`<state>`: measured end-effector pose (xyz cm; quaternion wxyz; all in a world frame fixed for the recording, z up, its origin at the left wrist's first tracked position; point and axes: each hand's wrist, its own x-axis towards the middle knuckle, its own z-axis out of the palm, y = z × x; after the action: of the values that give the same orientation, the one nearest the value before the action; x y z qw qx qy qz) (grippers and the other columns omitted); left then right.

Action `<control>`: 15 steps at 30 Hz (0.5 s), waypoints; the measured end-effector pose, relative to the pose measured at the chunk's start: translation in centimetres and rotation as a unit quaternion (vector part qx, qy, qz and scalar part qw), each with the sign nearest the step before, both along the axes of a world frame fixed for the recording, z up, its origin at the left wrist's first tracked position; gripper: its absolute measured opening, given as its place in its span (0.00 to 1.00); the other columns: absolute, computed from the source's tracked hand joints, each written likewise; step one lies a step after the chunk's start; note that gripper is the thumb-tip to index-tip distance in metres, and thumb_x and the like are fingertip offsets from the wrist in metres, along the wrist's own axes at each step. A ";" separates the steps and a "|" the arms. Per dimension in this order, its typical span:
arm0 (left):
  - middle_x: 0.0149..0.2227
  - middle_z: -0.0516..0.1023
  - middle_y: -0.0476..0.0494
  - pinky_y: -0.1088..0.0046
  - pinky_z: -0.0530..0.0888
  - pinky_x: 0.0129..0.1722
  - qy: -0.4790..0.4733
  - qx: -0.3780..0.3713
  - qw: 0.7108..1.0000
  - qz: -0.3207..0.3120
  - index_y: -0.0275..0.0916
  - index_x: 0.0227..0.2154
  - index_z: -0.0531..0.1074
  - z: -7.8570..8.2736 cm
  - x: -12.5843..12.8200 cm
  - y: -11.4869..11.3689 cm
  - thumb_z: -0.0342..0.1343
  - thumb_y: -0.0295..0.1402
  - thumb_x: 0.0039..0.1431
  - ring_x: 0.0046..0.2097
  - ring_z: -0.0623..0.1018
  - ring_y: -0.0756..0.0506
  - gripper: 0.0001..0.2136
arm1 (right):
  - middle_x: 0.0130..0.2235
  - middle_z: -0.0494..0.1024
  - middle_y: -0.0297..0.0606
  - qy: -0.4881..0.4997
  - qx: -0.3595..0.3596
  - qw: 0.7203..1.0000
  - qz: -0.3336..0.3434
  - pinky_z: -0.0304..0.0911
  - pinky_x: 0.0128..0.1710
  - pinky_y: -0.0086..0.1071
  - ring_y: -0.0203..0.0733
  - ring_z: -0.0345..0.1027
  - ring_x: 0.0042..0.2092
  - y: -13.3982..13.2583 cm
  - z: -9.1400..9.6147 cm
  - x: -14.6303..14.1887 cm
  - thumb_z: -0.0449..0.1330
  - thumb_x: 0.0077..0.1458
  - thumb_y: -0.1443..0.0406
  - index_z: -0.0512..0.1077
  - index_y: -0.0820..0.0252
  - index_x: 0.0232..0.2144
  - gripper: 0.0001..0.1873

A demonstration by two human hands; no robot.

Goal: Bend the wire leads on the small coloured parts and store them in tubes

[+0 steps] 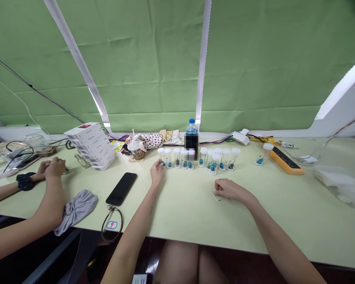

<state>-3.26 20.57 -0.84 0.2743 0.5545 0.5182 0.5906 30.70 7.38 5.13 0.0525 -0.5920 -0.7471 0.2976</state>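
My left hand (157, 170) has its fingers closed at the lower part of the leftmost clear vial (161, 152), which stands upright on the table with a white cap and something blue inside. In my closed right hand (229, 189) is a thin L-shaped metal rod like a hex key (215, 196), its bent end pointing down over the table. Beyond my hands runs a row of similar white-capped vials (203, 157), several with blue pieces at the bottom. Another such vial (259, 159) stands apart at the right.
A bottle (192, 128) stands behind the vials. An orange power strip (285, 159) and plastic bag (341, 185) lie right. To the left are a phone (121, 188), a white drawer box (90, 146), a drink cup (137, 148), a grey cloth (79, 207) and another person's hands (55, 167).
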 end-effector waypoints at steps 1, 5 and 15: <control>0.47 0.76 0.40 0.59 0.68 0.50 -0.001 -0.002 1.000 -0.004 0.36 0.44 0.72 0.0 0.1 -0.1 0.52 0.30 0.54 0.49 0.74 0.41 0.15 | 0.34 0.70 0.36 0.005 0.003 1.000 0.002 0.54 0.24 0.28 0.35 0.62 0.27 0.0 -0.1 -0.2 0.56 0.49 0.60 0.63 0.58 0.26 0.08; 0.49 0.75 0.39 0.60 0.68 0.50 -0.008 -0.009 1.000 -0.011 0.36 0.45 0.71 0.0 0.2 -0.1 0.54 0.30 0.53 0.49 0.75 0.41 0.16 | 0.34 0.70 0.36 0.002 0.024 0.999 0.021 0.55 0.26 0.27 0.37 0.64 0.31 -0.1 -0.3 -0.8 0.58 0.47 0.59 0.63 0.57 0.26 0.09; 0.45 0.75 0.38 0.61 0.71 0.47 -0.007 -0.018 1.000 0.000 0.37 0.44 0.67 0.2 0.3 -0.5 0.62 0.28 0.46 0.45 0.75 0.43 0.20 | 0.34 0.70 0.35 0.041 -0.029 0.998 0.025 0.57 0.22 0.26 0.32 0.64 0.26 0.0 -0.4 -0.6 0.56 0.48 0.64 0.62 0.58 0.26 0.05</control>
<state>-2.96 20.05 -0.69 0.2881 0.5449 0.5271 0.5850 30.12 7.36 4.77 0.0578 -0.5617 -0.7500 0.3444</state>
